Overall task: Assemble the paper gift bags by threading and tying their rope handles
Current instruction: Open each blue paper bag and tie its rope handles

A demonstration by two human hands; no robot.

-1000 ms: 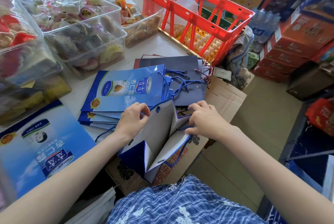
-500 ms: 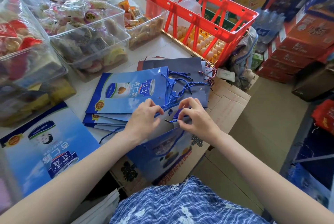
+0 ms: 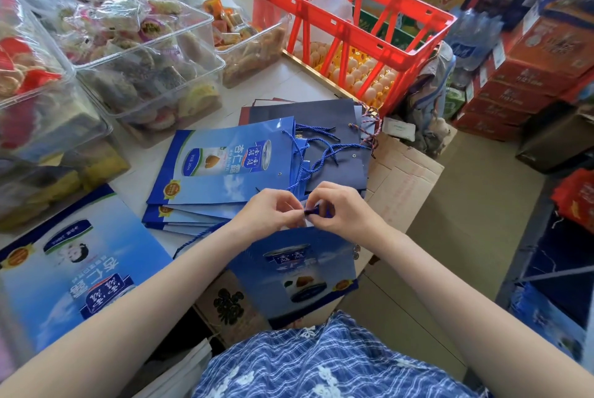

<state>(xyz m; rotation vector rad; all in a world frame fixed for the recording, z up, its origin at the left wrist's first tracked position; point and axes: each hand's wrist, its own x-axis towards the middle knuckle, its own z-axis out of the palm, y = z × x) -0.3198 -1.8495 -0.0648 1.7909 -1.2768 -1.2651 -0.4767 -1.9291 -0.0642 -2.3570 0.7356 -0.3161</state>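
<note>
A blue rope end (image 3: 311, 211) is pinched by the left hand (image 3: 269, 211) and right hand (image 3: 341, 209) above the held blue gift bag (image 3: 297, 272).

Bright, even daylight over my work, soft faint shadows under my forearms, glare on the clear plastic tubs (image 3: 144, 53) at left, wide-angle bending toward the edges, corners smeared and soft, my shirt (image 3: 321, 362) at bottom blurred, centre reasonably sharp.
</note>
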